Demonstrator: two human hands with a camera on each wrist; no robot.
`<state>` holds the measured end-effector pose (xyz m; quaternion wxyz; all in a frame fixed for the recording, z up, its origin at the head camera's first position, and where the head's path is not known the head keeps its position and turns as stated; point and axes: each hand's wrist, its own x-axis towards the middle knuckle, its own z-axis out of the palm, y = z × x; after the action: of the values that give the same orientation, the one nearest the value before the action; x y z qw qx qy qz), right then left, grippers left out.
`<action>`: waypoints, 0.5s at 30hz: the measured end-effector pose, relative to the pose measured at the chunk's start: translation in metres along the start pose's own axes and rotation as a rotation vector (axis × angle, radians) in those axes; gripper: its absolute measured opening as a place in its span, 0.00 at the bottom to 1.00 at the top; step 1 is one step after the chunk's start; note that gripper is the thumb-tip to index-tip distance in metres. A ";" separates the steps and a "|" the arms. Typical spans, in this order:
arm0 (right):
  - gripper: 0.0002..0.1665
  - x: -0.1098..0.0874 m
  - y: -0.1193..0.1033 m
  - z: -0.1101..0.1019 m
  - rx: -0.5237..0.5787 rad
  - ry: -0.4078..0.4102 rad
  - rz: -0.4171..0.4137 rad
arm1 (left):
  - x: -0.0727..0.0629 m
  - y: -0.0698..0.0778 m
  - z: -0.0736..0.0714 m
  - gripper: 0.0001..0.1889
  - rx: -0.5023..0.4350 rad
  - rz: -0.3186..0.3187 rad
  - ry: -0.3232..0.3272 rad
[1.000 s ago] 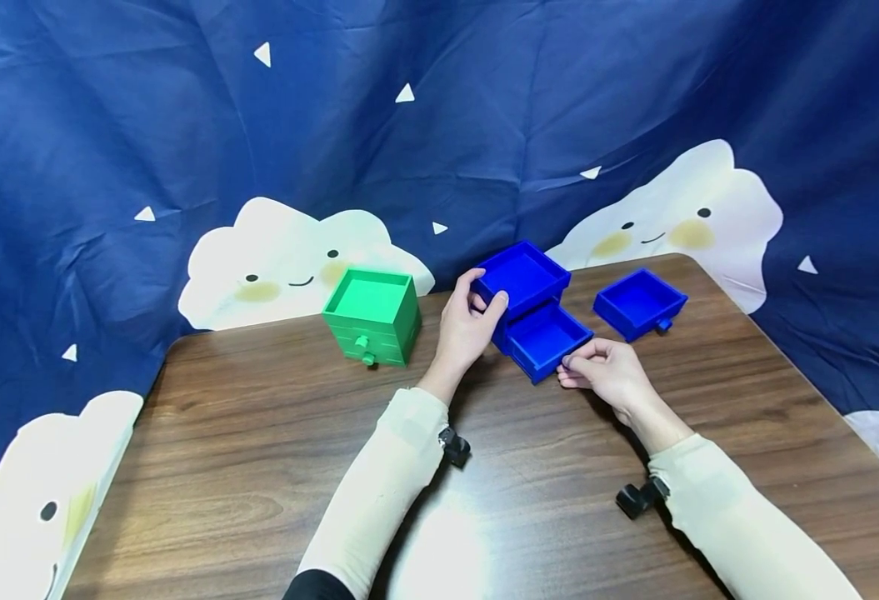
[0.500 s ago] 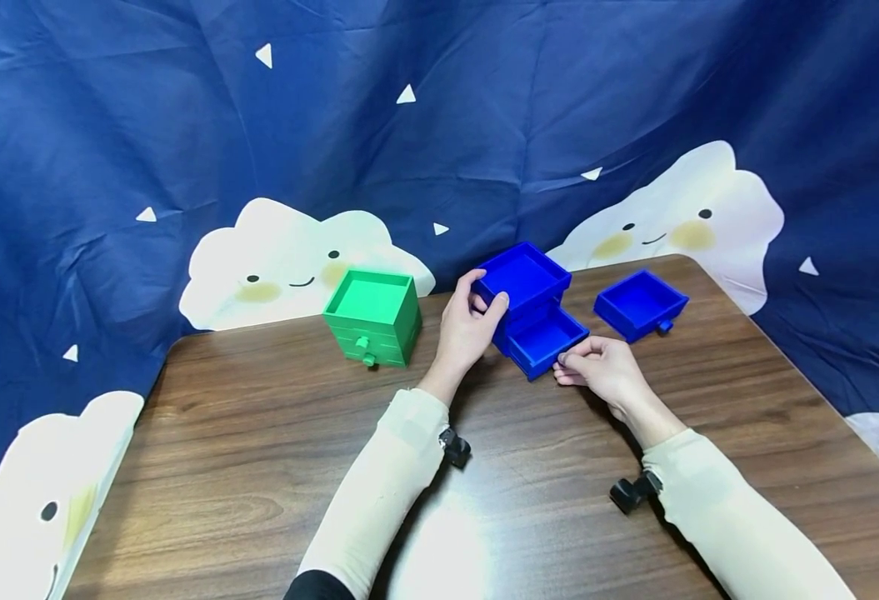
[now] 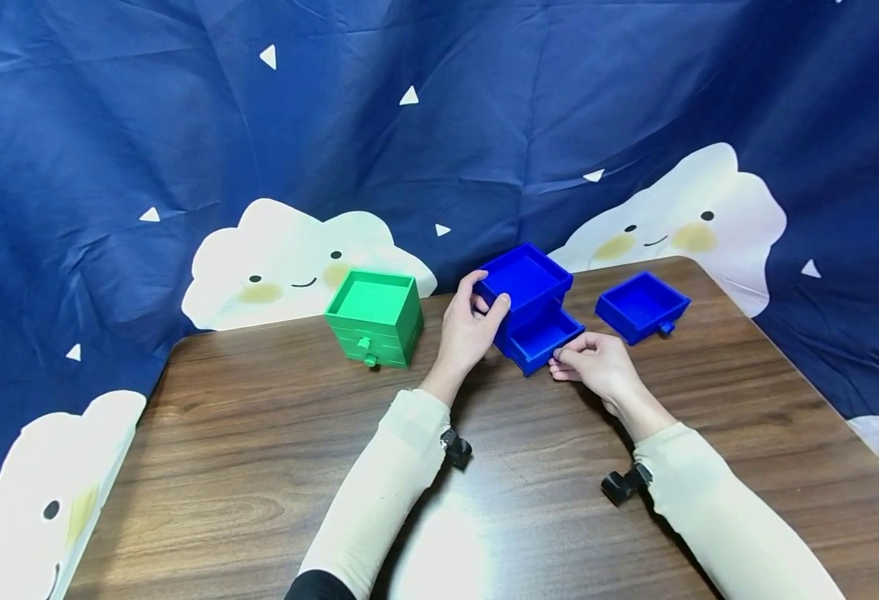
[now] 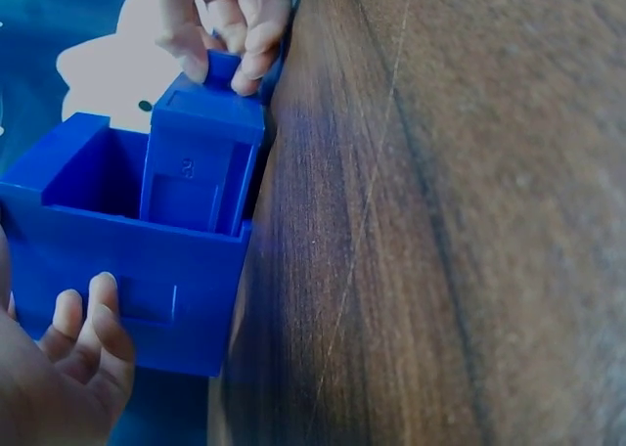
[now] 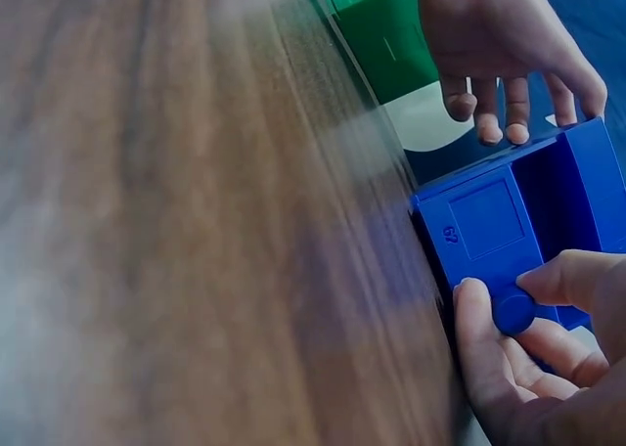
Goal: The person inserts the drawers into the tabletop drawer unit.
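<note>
A small blue drawer cabinet (image 3: pixel 525 277) with a tray-like top stands near the table's far edge. Its lower drawer (image 3: pixel 546 335) juts out at the front, while a dark opening shows above it in the right wrist view. My left hand (image 3: pixel 471 323) holds the cabinet by its left side, thumb at the front corner and fingers along the side wall. With thumb and fingers, my right hand (image 3: pixel 600 367) pinches the drawer's round knob (image 5: pixel 514 311). Right of the cabinet lies a separate blue drawer (image 3: pixel 641 305), its own knob facing front right.
To the left stands a green drawer cabinet (image 3: pixel 373 312) with two knobs on its front. The wooden table (image 3: pixel 259 467) ends close behind the cabinets, where a blue cloth (image 3: pixel 469 125) with white clouds hangs.
My right hand has pushed the lower drawer a little farther into the blue cabinet, moving slightly left and back. My left hand keeps its hold on the cabinet.
</note>
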<state>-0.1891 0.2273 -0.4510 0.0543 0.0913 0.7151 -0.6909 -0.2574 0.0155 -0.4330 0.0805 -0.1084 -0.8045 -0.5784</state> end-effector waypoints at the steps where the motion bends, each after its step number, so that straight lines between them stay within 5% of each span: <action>1: 0.03 0.001 0.000 0.001 -0.001 0.000 0.003 | 0.000 0.000 0.000 0.29 0.001 -0.001 -0.002; 15: 0.02 0.012 -0.003 0.009 0.014 0.008 -0.005 | 0.000 0.000 0.000 0.29 0.000 0.007 0.005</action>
<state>-0.2016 0.2194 -0.4514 0.0493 0.0927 0.7106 -0.6957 -0.2576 0.0159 -0.4332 0.0845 -0.1099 -0.8038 -0.5785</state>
